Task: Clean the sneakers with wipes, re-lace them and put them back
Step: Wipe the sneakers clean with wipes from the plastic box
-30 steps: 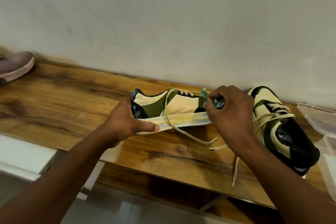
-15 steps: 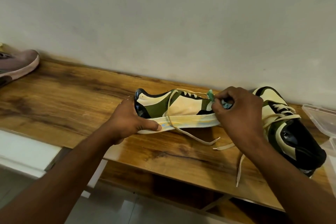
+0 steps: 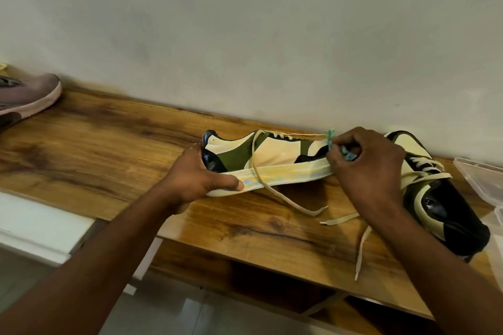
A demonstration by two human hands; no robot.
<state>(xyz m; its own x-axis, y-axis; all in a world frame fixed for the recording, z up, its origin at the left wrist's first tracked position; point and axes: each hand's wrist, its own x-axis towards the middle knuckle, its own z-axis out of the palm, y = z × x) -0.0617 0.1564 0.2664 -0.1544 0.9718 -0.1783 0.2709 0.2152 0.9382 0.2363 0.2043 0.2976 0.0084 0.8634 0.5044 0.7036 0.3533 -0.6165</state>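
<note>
A cream, olive and black sneaker (image 3: pixel 272 155) lies on its side on the wooden shelf (image 3: pixel 109 149), sole edge towards me. My left hand (image 3: pixel 198 177) grips its heel end. My right hand (image 3: pixel 367 163) is closed on a small crumpled teal wipe (image 3: pixel 331 139) pressed against the toe end. A loose cream lace (image 3: pixel 283 198) trails from the sneaker over the shelf. The second sneaker (image 3: pixel 435 198) of the pair lies to the right, partly behind my right wrist, its laces hanging over the shelf's front edge.
A pink-brown shoe (image 3: pixel 27 95) sits at the far left of the shelf. Clear plastic containers (image 3: pixel 484 182) stand at the right edge. A plain wall (image 3: pixel 245 35) runs right behind the shelf. A lower shelf level and tiled floor (image 3: pixel 177 313) lie below.
The view has shifted slightly, so everything sits a little to the right in frame. My right hand has rubbed the wipe a short way along the toe; my left hand's grip has not changed.
</note>
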